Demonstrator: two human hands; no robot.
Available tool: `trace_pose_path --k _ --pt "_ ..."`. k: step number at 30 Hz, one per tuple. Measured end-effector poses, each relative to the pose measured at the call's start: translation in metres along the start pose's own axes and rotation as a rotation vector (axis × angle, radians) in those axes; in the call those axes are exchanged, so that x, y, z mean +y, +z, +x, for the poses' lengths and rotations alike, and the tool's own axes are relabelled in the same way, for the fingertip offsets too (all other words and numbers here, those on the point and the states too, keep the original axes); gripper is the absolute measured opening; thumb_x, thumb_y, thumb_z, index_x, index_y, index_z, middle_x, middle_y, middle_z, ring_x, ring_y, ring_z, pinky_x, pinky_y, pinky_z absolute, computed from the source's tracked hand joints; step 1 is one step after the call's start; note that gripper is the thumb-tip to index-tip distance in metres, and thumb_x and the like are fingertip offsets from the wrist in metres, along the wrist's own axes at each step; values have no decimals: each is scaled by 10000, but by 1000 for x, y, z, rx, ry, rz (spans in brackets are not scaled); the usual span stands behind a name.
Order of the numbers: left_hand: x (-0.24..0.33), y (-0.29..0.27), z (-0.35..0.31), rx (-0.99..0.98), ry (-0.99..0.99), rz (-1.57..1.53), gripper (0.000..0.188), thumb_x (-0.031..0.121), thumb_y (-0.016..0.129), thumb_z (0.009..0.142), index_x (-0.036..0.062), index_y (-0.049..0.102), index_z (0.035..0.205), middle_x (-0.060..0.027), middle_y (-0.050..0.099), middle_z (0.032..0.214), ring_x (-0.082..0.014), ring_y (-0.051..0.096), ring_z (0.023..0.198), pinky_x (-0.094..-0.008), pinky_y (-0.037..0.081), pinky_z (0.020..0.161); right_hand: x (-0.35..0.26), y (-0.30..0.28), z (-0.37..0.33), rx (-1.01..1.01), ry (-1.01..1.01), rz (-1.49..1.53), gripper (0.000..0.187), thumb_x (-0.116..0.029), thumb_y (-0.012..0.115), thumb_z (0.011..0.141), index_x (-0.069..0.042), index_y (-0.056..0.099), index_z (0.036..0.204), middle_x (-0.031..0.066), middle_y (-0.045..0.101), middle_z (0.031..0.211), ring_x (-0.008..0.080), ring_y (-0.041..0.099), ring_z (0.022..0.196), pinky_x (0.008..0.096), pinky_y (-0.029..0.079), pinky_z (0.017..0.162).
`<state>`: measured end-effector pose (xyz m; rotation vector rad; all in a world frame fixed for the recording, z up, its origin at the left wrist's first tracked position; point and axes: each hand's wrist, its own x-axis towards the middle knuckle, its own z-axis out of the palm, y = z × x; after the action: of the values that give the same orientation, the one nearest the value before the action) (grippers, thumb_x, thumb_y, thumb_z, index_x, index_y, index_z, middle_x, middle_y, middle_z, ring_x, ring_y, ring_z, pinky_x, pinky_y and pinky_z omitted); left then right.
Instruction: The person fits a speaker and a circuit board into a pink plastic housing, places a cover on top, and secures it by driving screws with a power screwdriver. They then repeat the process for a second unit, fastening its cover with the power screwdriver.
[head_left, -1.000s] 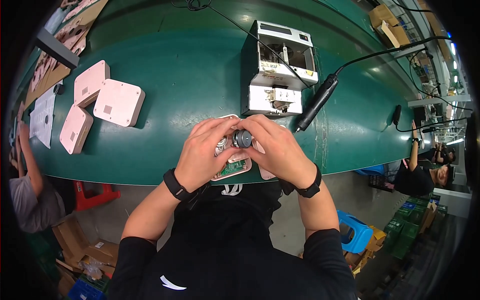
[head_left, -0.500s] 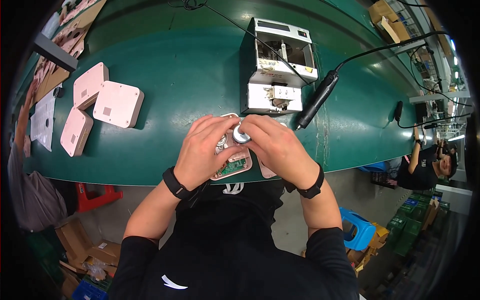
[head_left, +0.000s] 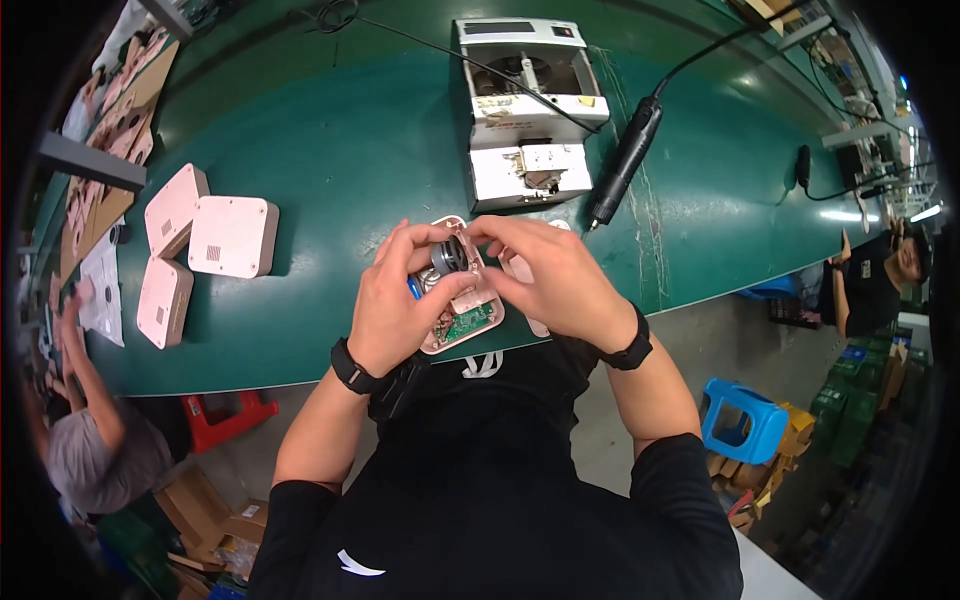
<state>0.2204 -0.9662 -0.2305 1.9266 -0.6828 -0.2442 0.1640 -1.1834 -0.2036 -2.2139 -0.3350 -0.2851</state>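
A pink plastic housing (head_left: 487, 322) lies face up at the near edge of the bench, with a green circuit board (head_left: 468, 321) and thin wires inside. Over its upper part, my left hand (head_left: 390, 305) grips a round dark speaker (head_left: 449, 256), tilted on edge between thumb and fingers. Something blue shows beside that thumb. My right hand (head_left: 560, 280) is at the housing's right side, thumb and fingers apart and close to the speaker. Partly beneath the right hand lies another pink cover (head_left: 536, 326).
Three pink housings (head_left: 233, 236) rest on the left of the green bench (head_left: 350, 150). A white machine (head_left: 530, 175) stands ahead, with a black electric screwdriver (head_left: 625, 165) to its right. A blue stool (head_left: 745, 420) is on the floor at right. Other people sit at both sides.
The speaker has turned from showing its silver face to standing tilted with its dark side visible. My right fingers have moved off it, and the left hand now has it.
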Motion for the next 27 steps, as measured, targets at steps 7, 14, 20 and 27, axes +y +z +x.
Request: trace_pose_path --k 7,14,20,27 --pt "-1 4 1 77 70 176 440 170 853 844 40 667 1222 -138 771 1166 -299 730 1131 -512 379 1214 -3 24 -10 -19 161 67 491 -74 827 843 -38 654 1301 82 756 962 228 709 768 324 580 688" --pt "6 -10 2 -23 102 224 446 189 858 831 54 699 1226 -123 739 1225 -325 667 1215 -554 384 1191 3 33 -17 53 153 -6 424 -72 822 853 -35 681 1251 102 740 868 224 700 716 331 573 656" --pt "-2 -12 3 34 204 358 423 128 836 826 63 713 1225 -119 718 1186 -349 647 1213 -559 393 1183 2 31 -18 88 119 23 356 -66 815 863 -21 704 1198 119 743 896 231 706 714 331 575 655" --pt "9 -6 2 37 185 476 420 78 836 806 41 733 1211 -139 671 1165 -410 611 1265 -509 461 1110 8 29 -36 205 215 -7 374 -117 835 859 -15 705 1194 135 741 958 285 705 782 380 568 687"
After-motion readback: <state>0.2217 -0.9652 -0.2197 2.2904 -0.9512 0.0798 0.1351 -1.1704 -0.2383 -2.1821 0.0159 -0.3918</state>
